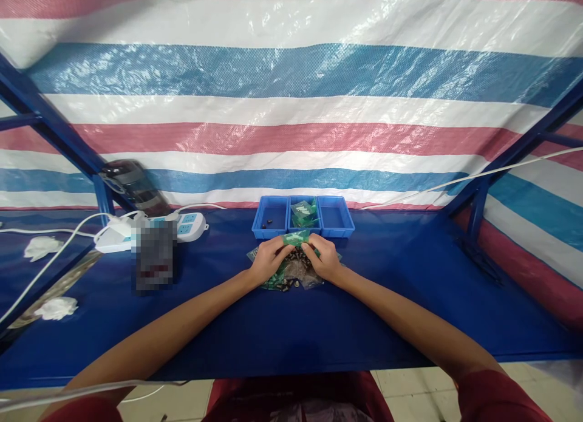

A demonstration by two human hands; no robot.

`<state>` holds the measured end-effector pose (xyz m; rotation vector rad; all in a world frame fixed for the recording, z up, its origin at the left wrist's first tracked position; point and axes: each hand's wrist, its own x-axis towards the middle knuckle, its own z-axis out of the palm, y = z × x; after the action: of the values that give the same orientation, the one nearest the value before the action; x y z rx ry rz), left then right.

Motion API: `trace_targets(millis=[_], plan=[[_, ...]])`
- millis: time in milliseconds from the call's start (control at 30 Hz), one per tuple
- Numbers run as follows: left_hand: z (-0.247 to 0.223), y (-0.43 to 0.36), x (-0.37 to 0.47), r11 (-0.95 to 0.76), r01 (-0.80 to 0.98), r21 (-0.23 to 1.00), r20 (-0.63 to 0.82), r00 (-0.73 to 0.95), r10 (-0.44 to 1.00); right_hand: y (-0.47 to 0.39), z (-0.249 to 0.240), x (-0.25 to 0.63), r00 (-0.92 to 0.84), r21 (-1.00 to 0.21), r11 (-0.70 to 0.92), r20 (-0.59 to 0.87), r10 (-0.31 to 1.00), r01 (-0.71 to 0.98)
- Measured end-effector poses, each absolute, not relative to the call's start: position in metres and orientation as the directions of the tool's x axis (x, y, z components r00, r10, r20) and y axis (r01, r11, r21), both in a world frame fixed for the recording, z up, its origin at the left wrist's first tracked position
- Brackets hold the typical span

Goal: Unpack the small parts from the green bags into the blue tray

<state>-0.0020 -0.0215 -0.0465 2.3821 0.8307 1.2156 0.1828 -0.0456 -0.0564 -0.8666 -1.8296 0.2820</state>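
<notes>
My left hand (269, 261) and my right hand (322, 259) pinch the two sides of a small green-tinted plastic bag (296, 237), held up over the table. Below and between my hands lies a clear bag (298, 271) with many small metal parts (286, 284) in and around it. More green bag material shows under my left hand. Just beyond my fingers stand three joined blue bins: the left bin (270, 232) has a few small parts, the middle bin (305, 231) holds green bags, and the right bin (337, 232) shows a bare floor.
A white power strip (194, 227) with cords lies on the blue table (218, 337) at left, beside a blurred dark object (155, 258). Behind it leans a dark bottle (136, 185). Crumpled white tissues (57, 308) lie far left. Blue frame posts (476, 206) and striped sheeting (291, 112) bound the back.
</notes>
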Motion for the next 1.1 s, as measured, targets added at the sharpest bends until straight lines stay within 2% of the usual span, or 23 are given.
trace_targets(millis=[200, 567, 1100], plan=[[-0.0465, -0.0208, -0.0018, -0.793, 0.323, 0.517, 0.610, 0.510, 0.606, -0.0450, -0.0571, 0.1824, -0.233, -0.500, 0.741, 0.735, 0.637, 0.448], [-0.0440, -0.0233, -0.0033, -0.723, 0.412, 0.554, 0.565, 0.452, 0.690, -0.0466, -0.0557, 0.1819, -0.181, -0.551, 0.704, 0.715, 0.675, 0.448], [-0.0450, -0.0217, -0.0011, -0.745, 0.441, 0.501, 0.617, 0.423, 0.664, -0.0441, -0.0573, 0.1847, -0.214, -0.545, 0.691, 0.690, 0.692, 0.475]])
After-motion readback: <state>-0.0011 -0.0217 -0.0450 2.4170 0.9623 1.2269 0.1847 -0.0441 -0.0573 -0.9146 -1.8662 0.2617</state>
